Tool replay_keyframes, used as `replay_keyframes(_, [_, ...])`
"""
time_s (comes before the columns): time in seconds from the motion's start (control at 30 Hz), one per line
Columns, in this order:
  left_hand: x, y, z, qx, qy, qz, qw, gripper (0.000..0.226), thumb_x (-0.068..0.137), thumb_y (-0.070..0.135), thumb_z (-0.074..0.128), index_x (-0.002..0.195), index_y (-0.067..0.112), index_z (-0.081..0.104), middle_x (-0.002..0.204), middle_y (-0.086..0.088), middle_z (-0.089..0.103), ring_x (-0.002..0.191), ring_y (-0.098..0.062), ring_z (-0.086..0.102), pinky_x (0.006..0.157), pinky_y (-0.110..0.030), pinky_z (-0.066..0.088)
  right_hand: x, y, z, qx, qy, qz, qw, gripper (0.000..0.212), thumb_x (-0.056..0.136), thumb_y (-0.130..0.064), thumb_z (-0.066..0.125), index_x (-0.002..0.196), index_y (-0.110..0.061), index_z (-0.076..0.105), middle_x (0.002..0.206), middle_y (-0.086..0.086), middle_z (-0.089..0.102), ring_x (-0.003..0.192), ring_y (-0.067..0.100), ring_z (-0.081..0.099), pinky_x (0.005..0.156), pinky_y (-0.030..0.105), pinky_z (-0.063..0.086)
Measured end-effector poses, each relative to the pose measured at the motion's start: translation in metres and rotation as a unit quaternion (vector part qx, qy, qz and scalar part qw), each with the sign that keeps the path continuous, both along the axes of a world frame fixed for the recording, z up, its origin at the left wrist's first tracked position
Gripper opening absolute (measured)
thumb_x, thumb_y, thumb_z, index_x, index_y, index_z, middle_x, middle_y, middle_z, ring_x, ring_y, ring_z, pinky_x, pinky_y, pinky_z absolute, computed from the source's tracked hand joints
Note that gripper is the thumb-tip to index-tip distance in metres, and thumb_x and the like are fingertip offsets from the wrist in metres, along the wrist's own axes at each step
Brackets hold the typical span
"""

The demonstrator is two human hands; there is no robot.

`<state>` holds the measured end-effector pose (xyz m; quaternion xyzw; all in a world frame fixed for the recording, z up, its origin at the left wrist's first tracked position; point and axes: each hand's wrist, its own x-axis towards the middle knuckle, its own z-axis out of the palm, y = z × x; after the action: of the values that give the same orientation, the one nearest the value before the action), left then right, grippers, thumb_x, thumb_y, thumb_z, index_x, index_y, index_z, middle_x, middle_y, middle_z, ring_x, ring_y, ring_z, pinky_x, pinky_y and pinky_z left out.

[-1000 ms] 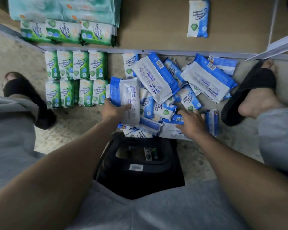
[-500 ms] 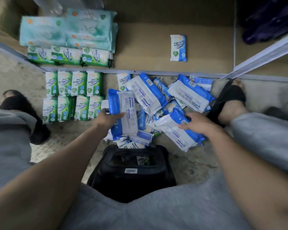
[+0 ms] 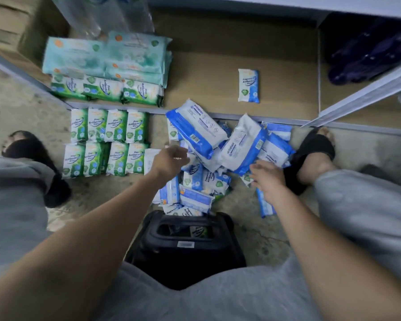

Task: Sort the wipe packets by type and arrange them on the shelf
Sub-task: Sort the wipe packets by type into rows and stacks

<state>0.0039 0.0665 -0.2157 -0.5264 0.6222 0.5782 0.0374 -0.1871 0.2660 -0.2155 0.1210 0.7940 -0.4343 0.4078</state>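
Concrete floor (image 3: 262,239) by a low shelf (image 3: 208,72) holds heaped blue wipe packets (image 3: 196,128); left hand (image 3: 169,162) hovers slack and empty, right hand (image 3: 266,181) spread, empty.

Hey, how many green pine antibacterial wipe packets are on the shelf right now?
3, in a row at the shelf front edge: left pine packet, middle pine packet, right pine packet. Others may be hidden under the teal packs behind them.

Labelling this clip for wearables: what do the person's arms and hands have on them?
The left hand and right hand are ungloved. The left forearm and right forearm are bare, no sleeve in view; no watch or strap shows at either wrist.
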Motion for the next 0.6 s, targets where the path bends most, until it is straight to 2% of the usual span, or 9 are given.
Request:
replay_keyframes(0.07, [0.012,0.012,-0.007,-0.015,-0.034,-0.058,0.998,0.023,0.09,0.019,0.073,0.113,0.017,0.071,0.106,0.005,0.07,0.095,-0.014,0.066,0.071,-0.016,0.049,0.015,0.006,-0.012,0.052,-0.004,0.088,0.995,0.027,0.09,-0.013,0.069,0.116,-0.005,0.067,0.092,0.003,0.069,0.08,0.021,0.065,0.072,0.035,0.056])
replay_keyframes(0.13, [0.024,0.024,-0.013,-0.024,-0.05,-0.091,0.994,0.024,0.09,0.021,0.073,0.114,0.018,0.072,0.105,0.005,0.07,0.096,-0.012,0.066,0.078,-0.019,0.052,0.029,0.011,-0.022,0.088,0.003,0.166,0.982,0.021,0.086,-0.02,0.075,0.107,-0.018,0.07,0.106,0.0,0.074,0.095,0.019,0.069,0.088,0.037,0.057])
replay_keyframes(0.2, [0.035,0.034,-0.019,-0.04,-0.081,-0.122,0.988,0.026,0.089,0.024,0.074,0.115,0.021,0.073,0.099,0.008,0.068,0.093,-0.009,0.063,0.081,-0.022,0.049,0.039,0.011,-0.028,0.108,0.008,0.227,0.968,0.023,0.085,-0.022,0.078,0.106,-0.015,0.071,0.103,-0.001,0.073,0.095,0.017,0.068,0.086,0.03,0.054])
replay_keyframes(0.3, [0.05,0.049,-0.031,-0.072,-0.116,-0.189,0.972,0.027,0.086,0.024,0.076,0.113,0.025,0.073,0.107,0.004,0.067,0.098,-0.017,0.063,0.081,-0.029,0.052,0.053,0.008,-0.034,0.143,0.009,0.317,0.938,0.018,0.081,-0.033,0.08,0.086,-0.018,0.074,0.096,0.004,0.076,0.096,0.023,0.07,0.086,0.039,0.057])
replay_keyframes(0.33, [0.054,0.052,-0.037,-0.092,-0.116,-0.221,0.964,0.026,0.084,0.023,0.076,0.11,0.024,0.073,0.11,0.002,0.068,0.101,-0.021,0.063,0.081,-0.031,0.051,0.058,0.005,-0.034,0.15,0.002,0.337,0.929,0.017,0.08,-0.033,0.08,0.085,-0.019,0.074,0.097,0.004,0.076,0.097,0.024,0.07,0.088,0.039,0.057])
replay_keyframes(0.4, [0.059,0.056,-0.046,-0.127,-0.115,-0.255,0.952,0.026,0.084,0.021,0.075,0.11,0.022,0.071,0.114,-0.001,0.064,0.107,-0.026,0.059,0.082,-0.032,0.047,0.069,-0.002,-0.036,0.157,-0.012,0.353,0.922,0.021,0.082,-0.025,0.079,0.094,-0.009,0.075,0.097,0.007,0.075,0.093,0.024,0.07,0.084,0.034,0.055])
replay_keyframes(0.47, [0.058,0.057,-0.052,-0.145,-0.124,-0.241,0.951,0.038,0.085,0.022,0.074,0.122,0.018,0.067,0.123,-0.004,0.059,0.113,-0.029,0.054,0.09,-0.036,0.046,0.081,-0.008,-0.043,0.169,-0.007,0.336,0.926,0.02,0.08,-0.023,0.081,0.089,-0.007,0.073,0.09,0.008,0.074,0.082,0.024,0.069,0.072,0.031,0.055])
replay_keyframes(0.53, [0.056,0.054,-0.055,-0.188,-0.145,-0.206,0.949,0.052,0.083,0.027,0.076,0.131,0.016,0.06,0.131,-0.007,0.053,0.117,-0.032,0.048,0.097,-0.04,0.044,0.093,-0.012,-0.052,0.176,-0.022,0.303,0.936,0.023,0.077,-0.026,0.084,0.076,-0.013,0.065,0.079,0.003,0.067,0.071,0.02,0.063,0.059,0.026,0.048])
replay_keyframes(0.6, [0.054,0.049,-0.056,-0.204,-0.176,-0.135,0.954,0.065,0.079,0.034,0.08,0.135,0.015,0.054,0.138,-0.009,0.047,0.122,-0.033,0.045,0.101,-0.043,0.042,0.108,-0.015,-0.06,0.176,-0.056,0.264,0.947,0.032,0.074,-0.032,0.087,0.088,-0.013,0.067,0.084,0.001,0.066,0.074,0.018,0.063,0.061,0.023,0.044])
